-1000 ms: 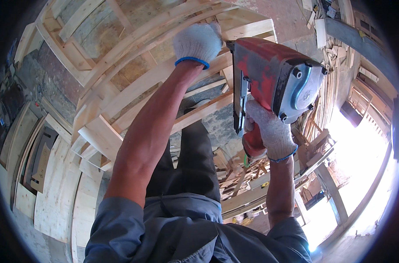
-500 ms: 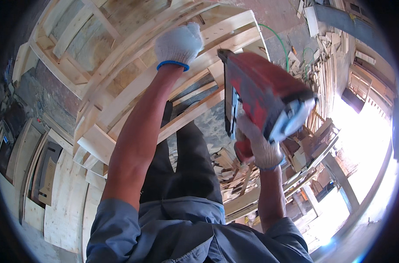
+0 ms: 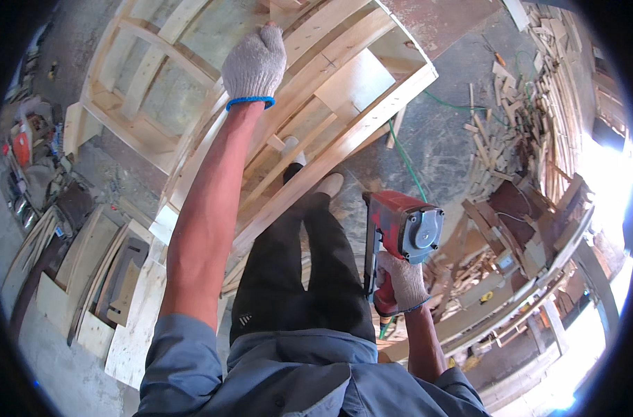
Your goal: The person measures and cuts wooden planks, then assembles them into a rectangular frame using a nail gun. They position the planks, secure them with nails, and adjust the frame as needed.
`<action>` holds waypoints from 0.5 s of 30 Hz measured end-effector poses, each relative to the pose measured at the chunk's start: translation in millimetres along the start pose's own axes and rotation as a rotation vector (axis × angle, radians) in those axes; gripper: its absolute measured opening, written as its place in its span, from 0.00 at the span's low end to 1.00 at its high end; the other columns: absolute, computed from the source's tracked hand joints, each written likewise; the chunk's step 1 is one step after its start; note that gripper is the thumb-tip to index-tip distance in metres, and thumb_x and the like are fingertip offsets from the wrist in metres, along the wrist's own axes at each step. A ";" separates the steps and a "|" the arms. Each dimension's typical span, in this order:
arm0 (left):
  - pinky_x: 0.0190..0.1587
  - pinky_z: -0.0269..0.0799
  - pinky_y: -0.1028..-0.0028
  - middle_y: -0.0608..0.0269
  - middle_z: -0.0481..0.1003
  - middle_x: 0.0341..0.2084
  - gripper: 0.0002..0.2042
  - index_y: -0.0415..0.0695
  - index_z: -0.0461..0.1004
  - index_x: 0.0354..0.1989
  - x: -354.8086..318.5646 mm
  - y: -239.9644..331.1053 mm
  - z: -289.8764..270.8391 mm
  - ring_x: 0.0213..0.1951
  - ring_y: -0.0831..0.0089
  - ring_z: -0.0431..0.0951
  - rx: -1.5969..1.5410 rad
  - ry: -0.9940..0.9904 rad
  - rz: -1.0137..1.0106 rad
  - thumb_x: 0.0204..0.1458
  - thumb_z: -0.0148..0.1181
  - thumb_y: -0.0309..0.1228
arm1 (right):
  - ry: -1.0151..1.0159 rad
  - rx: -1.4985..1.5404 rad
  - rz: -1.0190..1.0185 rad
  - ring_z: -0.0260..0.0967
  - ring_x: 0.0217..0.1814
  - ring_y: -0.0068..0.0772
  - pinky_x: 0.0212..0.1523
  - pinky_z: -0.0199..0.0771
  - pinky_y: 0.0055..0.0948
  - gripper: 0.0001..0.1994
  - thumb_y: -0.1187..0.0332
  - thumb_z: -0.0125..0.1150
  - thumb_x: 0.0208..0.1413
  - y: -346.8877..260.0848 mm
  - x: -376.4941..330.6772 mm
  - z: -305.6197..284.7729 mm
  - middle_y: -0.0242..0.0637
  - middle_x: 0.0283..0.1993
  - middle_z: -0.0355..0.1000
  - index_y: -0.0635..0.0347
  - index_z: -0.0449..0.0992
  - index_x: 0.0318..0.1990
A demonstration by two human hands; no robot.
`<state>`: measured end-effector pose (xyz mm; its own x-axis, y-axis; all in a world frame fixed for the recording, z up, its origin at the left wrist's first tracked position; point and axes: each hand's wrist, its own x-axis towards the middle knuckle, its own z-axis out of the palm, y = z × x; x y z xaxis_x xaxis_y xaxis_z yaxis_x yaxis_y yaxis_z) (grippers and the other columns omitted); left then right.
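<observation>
My left hand (image 3: 255, 66), in a white knitted glove with a blue cuff, is closed on a rail of a large pale wooden frame (image 3: 351, 52); its fingertips are mostly hidden. The frame has long boards joined by short crosspieces and stands in front of my legs. In my right hand (image 3: 405, 281), also gloved, is the handle of a red and black nail gun (image 3: 403, 219). The gun is upright beside my right thigh, apart from the frame, with its round grey cap facing me.
Another curved wooden frame (image 3: 139, 59) lies at the far left. Offcuts and strips of wood (image 3: 500, 125) are heaped on the right. A green hose (image 3: 408, 167) runs across the floor beyond the nail gun. Curved panels (image 3: 87, 271) stand at the left.
The nail gun has come down and nearer my body, away from the frame's edge. My left hand has shifted slightly left in view, and the whole view has turned.
</observation>
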<state>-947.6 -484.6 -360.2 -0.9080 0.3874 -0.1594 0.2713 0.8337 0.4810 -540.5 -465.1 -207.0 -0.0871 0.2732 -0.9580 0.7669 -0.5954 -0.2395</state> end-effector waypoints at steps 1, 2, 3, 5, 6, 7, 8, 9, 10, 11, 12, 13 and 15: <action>0.44 0.75 0.46 0.42 0.82 0.36 0.29 0.43 0.82 0.40 0.1 -0.1 0.6 0.41 0.39 0.81 0.009 0.020 0.030 0.67 0.41 0.55 | -0.001 -0.009 0.011 0.66 0.17 0.23 0.19 0.64 0.28 0.06 0.68 0.63 0.54 12.9 5.8 -1.9 0.28 0.20 0.69 0.59 0.75 0.28; 0.44 0.75 0.46 0.42 0.82 0.36 0.27 0.43 0.82 0.42 0.4 -0.2 0.7 0.42 0.39 0.81 0.033 0.058 0.093 0.67 0.42 0.53 | 0.012 0.001 0.009 0.66 0.17 0.23 0.19 0.64 0.28 0.06 0.68 0.63 0.54 21.9 9.8 -2.9 0.28 0.20 0.69 0.59 0.75 0.28; 0.45 0.75 0.46 0.42 0.82 0.37 0.25 0.44 0.82 0.43 1.1 -0.5 0.1 0.42 0.39 0.81 0.057 0.094 0.157 0.67 0.44 0.52 | 0.024 0.012 0.007 0.66 0.17 0.23 0.19 0.64 0.28 0.06 0.68 0.63 0.53 30.8 13.4 -3.6 0.28 0.20 0.69 0.59 0.75 0.28; 0.51 0.74 0.49 0.43 0.81 0.43 0.18 0.43 0.80 0.49 -2.9 -3.1 -2.0 0.48 0.42 0.79 -0.006 0.193 0.377 0.65 0.52 0.44 | 0.031 0.027 0.040 0.67 0.17 0.22 0.19 0.64 0.28 0.06 0.68 0.64 0.53 50.5 18.7 -8.0 0.27 0.20 0.69 0.59 0.76 0.29; 0.53 0.73 0.49 0.43 0.79 0.47 0.17 0.42 0.79 0.50 -4.7 -5.5 -4.6 0.50 0.43 0.78 0.035 0.236 0.531 0.64 0.53 0.42 | 0.022 0.031 0.074 0.67 0.18 0.22 0.20 0.64 0.27 0.06 0.68 0.64 0.53 60.1 20.5 -12.4 0.27 0.20 0.70 0.59 0.76 0.30; 0.55 0.71 0.50 0.44 0.78 0.51 0.17 0.41 0.78 0.51 -6.0 -2.0 -8.4 0.52 0.44 0.77 0.070 0.279 0.688 0.63 0.55 0.40 | 0.017 0.035 0.107 0.67 0.18 0.22 0.20 0.65 0.27 0.05 0.68 0.64 0.53 69.2 23.8 -18.2 0.27 0.20 0.70 0.59 0.77 0.31; 0.57 0.70 0.50 0.44 0.77 0.54 0.17 0.40 0.77 0.52 -7.7 3.4 -9.8 0.55 0.45 0.76 0.105 0.321 0.844 0.62 0.57 0.38 | 0.010 0.038 0.139 0.68 0.18 0.21 0.20 0.65 0.27 0.05 0.67 0.64 0.53 78.1 27.4 -23.6 0.27 0.21 0.70 0.59 0.77 0.31; 0.64 0.65 0.49 0.42 0.71 0.61 0.19 0.37 0.74 0.56 -23.3 5.3 -8.7 0.61 0.43 0.70 0.205 0.207 0.848 0.60 0.59 0.35 | 0.057 0.028 0.069 0.69 0.20 0.21 0.21 0.66 0.27 0.06 0.67 0.64 0.53 98.4 30.4 -26.5 0.27 0.22 0.72 0.59 0.78 0.33; 0.65 0.63 0.48 0.40 0.69 0.61 0.19 0.37 0.74 0.56 -41.1 14.9 -7.6 0.62 0.42 0.69 0.217 0.166 0.870 0.60 0.58 0.35 | 0.059 -0.035 0.052 0.69 0.20 0.21 0.22 0.66 0.27 0.06 0.67 0.65 0.53 116.0 36.2 -33.2 0.27 0.22 0.73 0.60 0.78 0.34; 0.66 0.62 0.47 0.38 0.68 0.62 0.20 0.37 0.73 0.57 -59.5 24.7 -5.1 0.63 0.40 0.67 0.233 0.125 0.891 0.60 0.58 0.35 | 0.052 -0.021 0.050 0.69 0.21 0.21 0.23 0.66 0.27 0.06 0.67 0.65 0.53 126.4 39.1 -38.5 0.27 0.22 0.73 0.60 0.78 0.34; 0.67 0.61 0.46 0.36 0.67 0.62 0.20 0.37 0.73 0.58 -75.2 32.8 -1.3 0.64 0.38 0.66 0.250 0.085 0.911 0.60 0.58 0.35 | 0.046 -0.008 0.048 0.69 0.21 0.21 0.23 0.66 0.28 0.06 0.68 0.65 0.53 135.3 41.4 -41.6 0.26 0.22 0.73 0.60 0.79 0.35; 0.69 0.57 0.44 0.32 0.65 0.63 0.22 0.37 0.71 0.60 -88.1 34.4 3.8 0.65 0.35 0.64 0.173 0.046 0.867 0.60 0.57 0.36 | 0.042 0.047 0.091 0.67 0.20 0.19 0.22 0.65 0.27 0.05 0.68 0.64 0.53 138.4 40.4 -45.1 0.25 0.21 0.70 0.58 0.78 0.34; 0.70 0.56 0.44 0.31 0.65 0.62 0.23 0.37 0.71 0.61 -106.7 42.8 7.6 0.64 0.34 0.64 0.276 0.043 0.818 0.60 0.57 0.36 | 0.042 0.071 0.130 0.64 0.16 0.19 0.18 0.63 0.26 0.04 0.69 0.62 0.54 145.8 40.6 -51.0 0.24 0.19 0.66 0.55 0.73 0.31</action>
<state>-836.7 -487.2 -329.2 -0.4031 0.8970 0.1815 0.9079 0.3670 0.2026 -399.8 -502.2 -272.7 0.0380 0.2207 -0.9746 0.7233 -0.6791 -0.1256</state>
